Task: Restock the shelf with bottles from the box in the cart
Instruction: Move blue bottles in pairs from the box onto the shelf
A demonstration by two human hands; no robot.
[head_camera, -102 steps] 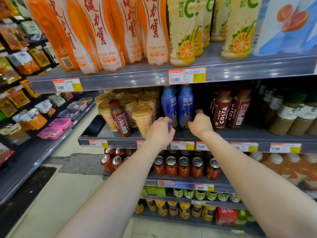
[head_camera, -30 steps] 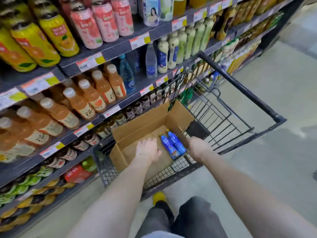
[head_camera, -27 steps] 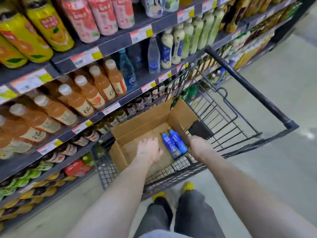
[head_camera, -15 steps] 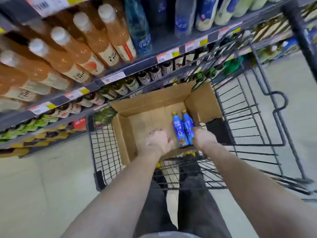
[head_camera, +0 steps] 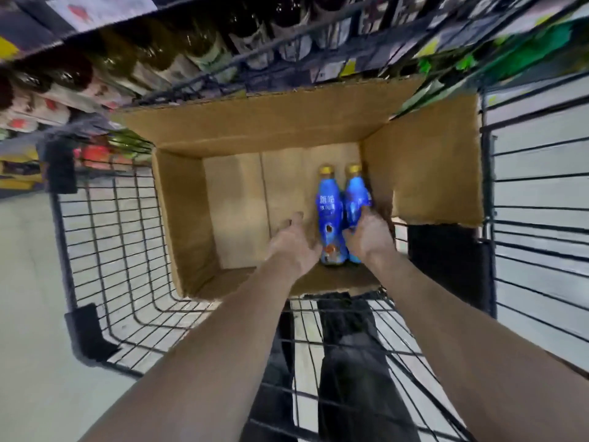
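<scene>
An open cardboard box (head_camera: 197,218) sits in a black wire cart (head_camera: 105,237). Two blue bottles with yellow caps lie side by side on the box floor near its right wall. My right hand (head_camera: 369,237) wraps around the lower half of the right bottle (head_camera: 355,199). My left hand (head_camera: 293,244) is inside the box just left of the left bottle (head_camera: 328,215), fingers spread, its thumb side against the bottle's base; it holds nothing. The rest of the box floor is bare.
Store shelves with dark bottles (head_camera: 204,49) and price tags run along the top, just beyond the cart's far side. Pale floor (head_camera: 28,298) lies to the left. My dark trousers (head_camera: 347,362) show through the cart wires below the box.
The view has dropped closer over the box. Both hands have reached deeper in; my right hand has closed around the right bottle, and my left hand has come up beside the left one.
</scene>
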